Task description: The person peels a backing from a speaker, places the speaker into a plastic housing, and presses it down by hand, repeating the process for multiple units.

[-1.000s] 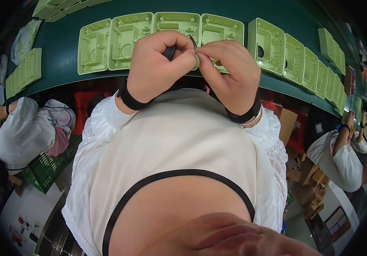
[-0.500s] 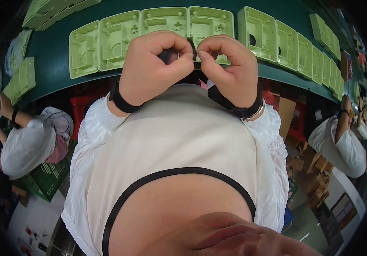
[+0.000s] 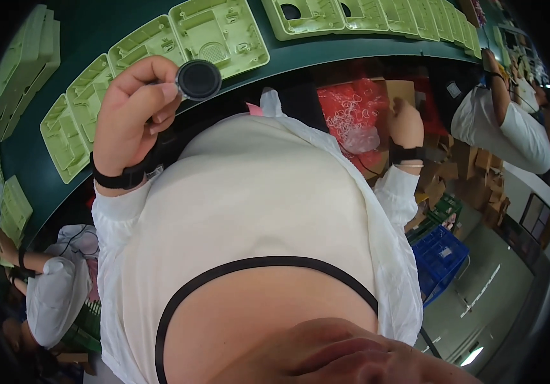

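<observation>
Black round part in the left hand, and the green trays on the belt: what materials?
Black disc, pinched in the left hand: looks like matte black plastic or rubber with a smoother centre and a raised rim; could be a coated part, hard to tell. Green trays: moulded plastic, pale green, semi-matte, with sharp ribs and recesses typical of injection moulding.

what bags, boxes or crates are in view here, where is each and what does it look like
Clear plastic bag of small white rings: below the bench edge, by the right hand, against a red bin.
Cardboard boxes: on the floor at right, brown, some open.
Blue crate: floor, lower right, slatted.
Green crate: lower left, slatted.
</observation>
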Demonstrator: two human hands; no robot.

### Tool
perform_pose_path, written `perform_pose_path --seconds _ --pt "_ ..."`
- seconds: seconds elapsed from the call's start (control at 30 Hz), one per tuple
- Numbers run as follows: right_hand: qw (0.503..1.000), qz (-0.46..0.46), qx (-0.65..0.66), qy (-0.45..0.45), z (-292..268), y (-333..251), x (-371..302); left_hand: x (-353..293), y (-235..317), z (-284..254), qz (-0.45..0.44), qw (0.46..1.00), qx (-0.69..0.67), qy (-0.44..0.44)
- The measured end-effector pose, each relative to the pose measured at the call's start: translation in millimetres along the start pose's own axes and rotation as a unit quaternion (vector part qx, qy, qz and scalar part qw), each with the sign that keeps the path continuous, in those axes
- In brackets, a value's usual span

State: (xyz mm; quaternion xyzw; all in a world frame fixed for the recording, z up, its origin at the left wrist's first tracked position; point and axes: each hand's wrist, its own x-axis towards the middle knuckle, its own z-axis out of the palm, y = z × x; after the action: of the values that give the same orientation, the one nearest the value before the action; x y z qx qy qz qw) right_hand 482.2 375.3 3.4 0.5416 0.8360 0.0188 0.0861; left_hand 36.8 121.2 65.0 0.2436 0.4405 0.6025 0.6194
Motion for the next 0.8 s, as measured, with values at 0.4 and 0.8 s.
perform_pose_path --seconds 0.4,0.8 --pt "0.659 -0.524 0.537 0.055 -109.5 -242.8 17.1 6.2 -6.1 9.2 -0.058 0.986 -0.146 -0.06" --pt "0.716 -0.276 0.633 -0.102 -102.2 -266.9 53.1 -12.7 2.0 -12.0 0.267 0.711 0.63 0.164"
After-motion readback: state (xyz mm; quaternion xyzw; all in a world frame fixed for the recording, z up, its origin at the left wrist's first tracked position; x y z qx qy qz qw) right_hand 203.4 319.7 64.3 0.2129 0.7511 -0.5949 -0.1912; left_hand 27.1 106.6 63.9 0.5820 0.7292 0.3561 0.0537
